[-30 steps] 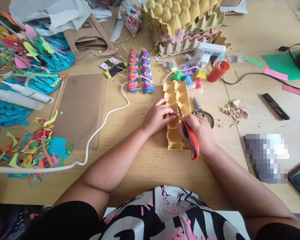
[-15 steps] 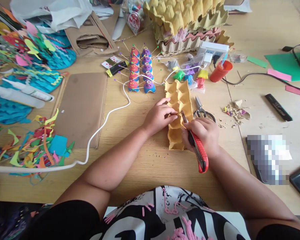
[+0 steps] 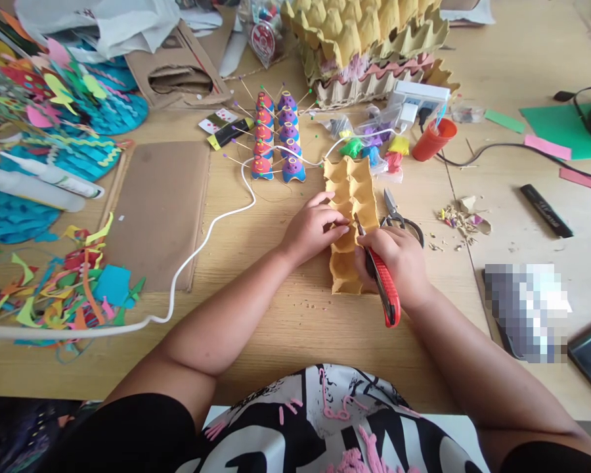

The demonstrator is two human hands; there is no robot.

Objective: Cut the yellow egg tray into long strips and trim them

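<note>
A two-row yellow strip of egg carton (image 3: pixel 345 263) lies on the table in front of me, cups upward. My left hand (image 3: pixel 315 226) grips its left side, with fingers bent over the edge and the thumb near the middle ridge. In my right hand (image 3: pixel 398 259) is a red utility knife (image 3: pixel 387 282), handle toward me. Its blade points away and touches the carton near the ridge between the two rows. Black-handled scissors (image 3: pixel 393 209) lie just right of the carton, partly behind my right hand.
Painted egg-cup figures (image 3: pixel 288 131) with pins stand behind a white cable (image 3: pixel 217 217). Egg trays (image 3: pixel 374 39) are stacked at the back. Coloured clay bags (image 3: pixel 369 148), a red cup (image 3: pixel 433 139) and a power strip (image 3: pixel 418 95) sit beyond the carton. Paper scraps (image 3: pixel 79 276) lie left.
My right hand and the knife have shifted slightly left and away from me, the handle end swinging left. My left hand keeps its place on the carton.
</note>
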